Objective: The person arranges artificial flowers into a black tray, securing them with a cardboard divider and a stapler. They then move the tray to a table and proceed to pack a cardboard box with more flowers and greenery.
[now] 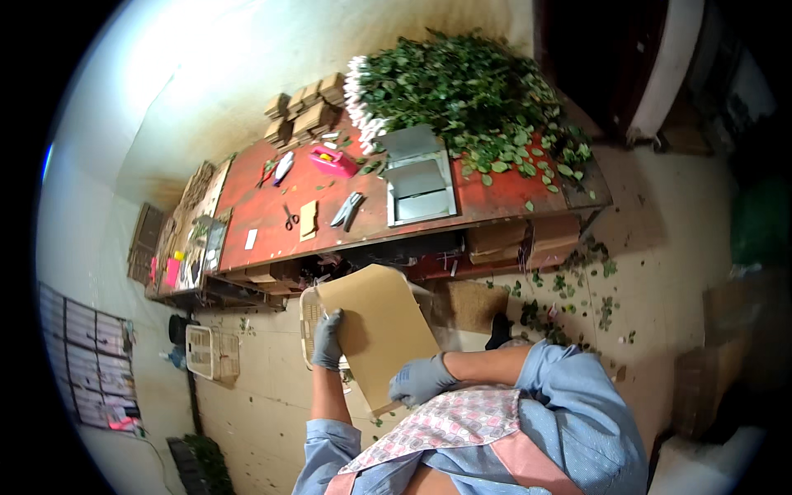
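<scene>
My left hand [328, 338], in a grey glove, grips the left edge of a large tan cardboard sheet [381, 318]. My right hand [421, 378], also gloved, is curled at the lower right part of the sheet, holding it. The sheet is tilted in front of my body, over a cream slatted plastic basket [310, 322] that shows at its left side. An apron covers my front.
Beyond stands a red worktable [305, 181] with leafy stems [458, 91], cardboard stacks [293, 120], a pink dispenser [334, 162], stapler [346, 210], scissors [289, 217] and metal tray [420, 214]. Another basket [212, 353] stands left. Leaves lie scattered on the floor [627, 247].
</scene>
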The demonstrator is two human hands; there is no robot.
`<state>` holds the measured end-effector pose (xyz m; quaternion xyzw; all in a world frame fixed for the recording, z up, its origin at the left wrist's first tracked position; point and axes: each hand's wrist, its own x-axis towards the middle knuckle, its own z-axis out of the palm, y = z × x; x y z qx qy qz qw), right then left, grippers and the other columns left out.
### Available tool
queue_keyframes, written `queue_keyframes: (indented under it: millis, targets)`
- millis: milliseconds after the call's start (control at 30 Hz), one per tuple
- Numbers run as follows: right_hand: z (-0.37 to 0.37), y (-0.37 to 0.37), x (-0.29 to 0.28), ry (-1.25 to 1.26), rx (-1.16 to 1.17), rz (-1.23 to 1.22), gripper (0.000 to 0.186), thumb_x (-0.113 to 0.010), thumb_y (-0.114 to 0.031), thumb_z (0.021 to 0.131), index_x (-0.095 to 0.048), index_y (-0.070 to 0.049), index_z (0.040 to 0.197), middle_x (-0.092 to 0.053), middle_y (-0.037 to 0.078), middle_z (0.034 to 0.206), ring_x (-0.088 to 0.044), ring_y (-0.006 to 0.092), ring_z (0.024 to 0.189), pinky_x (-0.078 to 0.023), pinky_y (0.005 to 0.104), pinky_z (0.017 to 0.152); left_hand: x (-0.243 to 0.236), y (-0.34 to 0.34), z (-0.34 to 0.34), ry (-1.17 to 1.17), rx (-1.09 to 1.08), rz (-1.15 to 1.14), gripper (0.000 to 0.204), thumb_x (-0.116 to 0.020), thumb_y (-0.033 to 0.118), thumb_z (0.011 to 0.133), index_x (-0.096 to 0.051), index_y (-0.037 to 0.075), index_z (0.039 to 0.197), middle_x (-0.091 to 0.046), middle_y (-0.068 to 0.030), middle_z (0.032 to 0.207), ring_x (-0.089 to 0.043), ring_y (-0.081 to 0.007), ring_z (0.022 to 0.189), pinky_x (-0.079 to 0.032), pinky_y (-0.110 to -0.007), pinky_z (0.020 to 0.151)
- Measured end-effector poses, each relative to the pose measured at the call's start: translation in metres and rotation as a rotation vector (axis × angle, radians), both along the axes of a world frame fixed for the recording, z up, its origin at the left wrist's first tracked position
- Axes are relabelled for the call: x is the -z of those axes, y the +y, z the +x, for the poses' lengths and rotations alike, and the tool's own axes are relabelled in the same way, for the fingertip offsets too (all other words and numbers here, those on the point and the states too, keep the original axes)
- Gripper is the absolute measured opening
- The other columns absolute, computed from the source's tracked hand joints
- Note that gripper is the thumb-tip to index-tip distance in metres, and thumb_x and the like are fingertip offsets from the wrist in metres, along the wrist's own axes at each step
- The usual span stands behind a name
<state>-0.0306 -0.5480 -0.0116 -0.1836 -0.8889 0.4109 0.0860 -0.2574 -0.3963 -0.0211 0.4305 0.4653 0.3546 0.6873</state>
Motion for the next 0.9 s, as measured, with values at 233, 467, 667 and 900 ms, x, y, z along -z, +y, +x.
queue_keyframes:
  millis: [233,467,667,900]
  targets:
    - [0.003,-0.033,-0.057,0.351,0.642,0.416,0.058,-0.069,-0.031,0.091,-0.054,-0.006,0.14,-0.059,0.018,0.133,-0.059,0.0346,0.122,-0.047,0.0462,0.103,-0.088,-0.075,0.016,0.487,0.336,0.909,0.028,-0.055,-0.002,0.093,-0.065,0.0,0.119,-0.07,-0.015,0.105,-0.065,-0.0249,0.088,-0.052,-0.033,0.081]
    - [0.126,0.018,-0.119,0.333,1.076,0.81,0.089,-0.074,-0.05,0.09,-0.037,0.0,0.153,-0.051,0.02,0.144,-0.052,0.0356,0.131,-0.041,0.0446,0.112,-0.107,-0.143,0.028,0.878,0.943,1.061,0.061,-0.055,0.002,0.086,-0.057,0.017,0.145,-0.065,-0.0126,0.129,-0.06,-0.0332,0.116,-0.045,-0.042,0.104]
    - [0.208,0.021,-0.112,0.625,0.604,-0.429,0.101,-0.087,-0.054,0.075,-0.045,-0.001,0.151,-0.061,0.013,0.134,-0.057,0.0221,0.128,-0.042,0.0386,0.112,-0.134,-0.112,0.028,0.837,0.702,1.0,0.028,-0.062,0.003,0.088,-0.072,0.007,0.114,-0.071,-0.0164,0.105,-0.067,-0.0367,0.096,-0.053,-0.044,0.087]
    - [0.305,0.013,-0.129,0.513,0.828,-0.473,0.054,-0.082,-0.002,0.078,-0.065,-0.001,0.128,-0.07,0.004,0.113,-0.063,0.0118,0.102,-0.053,0.0318,0.087,-0.157,-0.06,0.085,0.761,0.475,0.975,0.022,-0.066,0.004,0.089,-0.071,0.001,0.11,-0.07,-0.0193,0.095,-0.068,-0.0403,0.087,-0.055,-0.043,0.076]
